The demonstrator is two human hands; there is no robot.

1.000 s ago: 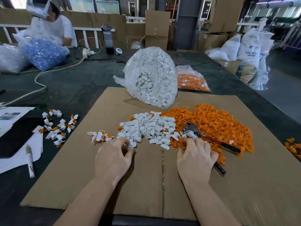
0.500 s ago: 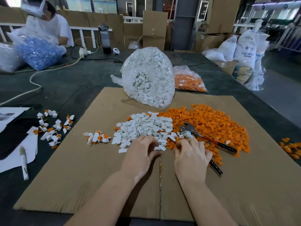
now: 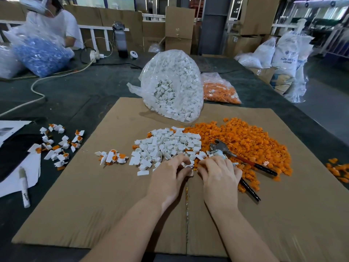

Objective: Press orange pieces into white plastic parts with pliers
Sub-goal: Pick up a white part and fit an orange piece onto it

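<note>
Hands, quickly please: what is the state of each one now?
Left hand: pinches a white part.
Right hand: fingers curled at the piles; what it holds cannot be told.

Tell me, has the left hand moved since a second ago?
Yes. The left hand has moved right along the near edge of the white parts pile, from the pile's left end to beside the right hand, over the cardboard seam.

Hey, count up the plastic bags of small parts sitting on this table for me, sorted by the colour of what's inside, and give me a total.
White parts bag: 1
Orange pieces bag: 1
Blue parts bag: 1
Pale bag at the far left edge, contents unclear: 1
Total: 4
</note>
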